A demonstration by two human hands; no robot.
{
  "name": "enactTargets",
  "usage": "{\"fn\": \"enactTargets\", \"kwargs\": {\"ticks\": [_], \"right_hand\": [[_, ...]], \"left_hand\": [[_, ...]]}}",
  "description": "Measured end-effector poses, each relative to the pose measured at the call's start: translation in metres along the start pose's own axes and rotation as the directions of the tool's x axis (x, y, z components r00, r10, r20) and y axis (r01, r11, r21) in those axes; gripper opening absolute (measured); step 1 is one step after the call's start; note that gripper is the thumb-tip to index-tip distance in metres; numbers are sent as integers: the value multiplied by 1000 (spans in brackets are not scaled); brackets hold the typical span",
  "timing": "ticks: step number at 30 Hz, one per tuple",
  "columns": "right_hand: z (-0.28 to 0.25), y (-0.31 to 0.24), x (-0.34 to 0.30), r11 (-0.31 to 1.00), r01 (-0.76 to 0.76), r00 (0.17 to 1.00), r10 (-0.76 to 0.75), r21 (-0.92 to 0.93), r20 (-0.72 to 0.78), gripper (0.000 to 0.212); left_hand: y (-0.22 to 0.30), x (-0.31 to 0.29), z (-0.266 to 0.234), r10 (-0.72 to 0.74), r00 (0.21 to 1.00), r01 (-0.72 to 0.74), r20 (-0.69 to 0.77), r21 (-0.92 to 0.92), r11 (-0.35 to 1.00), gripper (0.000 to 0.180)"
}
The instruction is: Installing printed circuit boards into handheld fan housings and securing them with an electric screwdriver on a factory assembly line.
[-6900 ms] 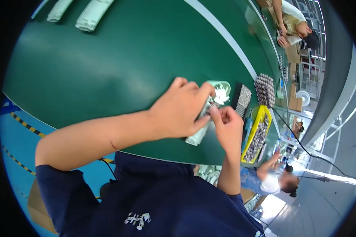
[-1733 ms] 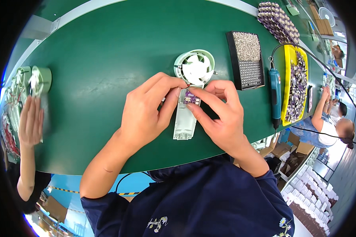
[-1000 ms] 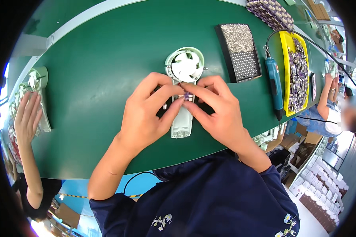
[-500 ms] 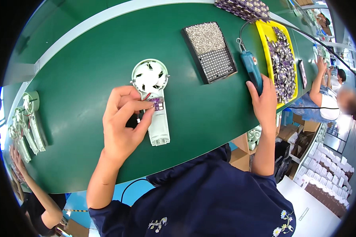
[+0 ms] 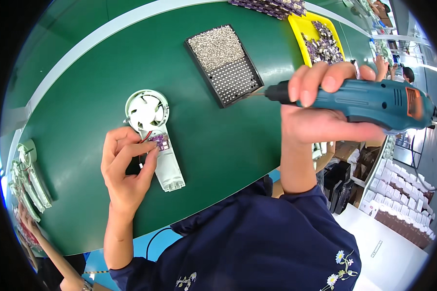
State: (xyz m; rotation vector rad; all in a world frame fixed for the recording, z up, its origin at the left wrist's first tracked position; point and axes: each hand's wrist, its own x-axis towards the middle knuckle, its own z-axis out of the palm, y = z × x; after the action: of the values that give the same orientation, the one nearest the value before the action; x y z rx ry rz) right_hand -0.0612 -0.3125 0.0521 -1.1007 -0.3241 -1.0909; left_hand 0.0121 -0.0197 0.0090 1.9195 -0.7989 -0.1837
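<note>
A pale green handheld fan housing (image 5: 172, 170) lies on the bench, its round fan end (image 5: 147, 110) away from me. My left hand (image 5: 124, 162) pinches a small purple circuit board (image 5: 161, 141) in the handle part, beside red and dark wires. My right hand (image 5: 320, 127) is wrapped round a teal electric screwdriver (image 5: 369, 100), held nearly level above the bench. Its thin bit points left, and the tip appears at the near right corner of a black screw tray (image 5: 205, 77). Small silver screws fill the tray's far half and sit in rows of holes in the near half.
A yellow bin (image 5: 300, 41) of purple boards stands at the far right, beside stacked purple board panels (image 5: 272, 7). More pale green fan housings (image 5: 31, 174) lie at the left edge. Co-workers' hands show at both sides, one (image 5: 381, 67) at far right.
My right hand has lifted the screwdriver from beside the yellow bin and turned it level, bit toward the screw tray. The view has shifted; my left hand still pinches the board.
</note>
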Motion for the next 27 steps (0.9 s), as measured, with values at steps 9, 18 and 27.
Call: {"fn": "enactTargets", "kwargs": {"ticks": [9, 18, 27], "right_hand": [[12, 13, -17, 998, -57, 998, 57, -25, 2, 99], [18, 5, -11, 999, -32, 999, 32, -20, 39, 95], [70, -12, -13, 933, -318, 947, 322, 168, 6, 75]], "left_hand": [[-3, -2, 0, -9, 1000, 9, -9, -2, 1000, 17], [1, 1, -1, 77, 997, -76, -30, 27, 997, 19], [0, 2, 2, 195, 979, -191, -50, 78, 978, 21]]}}
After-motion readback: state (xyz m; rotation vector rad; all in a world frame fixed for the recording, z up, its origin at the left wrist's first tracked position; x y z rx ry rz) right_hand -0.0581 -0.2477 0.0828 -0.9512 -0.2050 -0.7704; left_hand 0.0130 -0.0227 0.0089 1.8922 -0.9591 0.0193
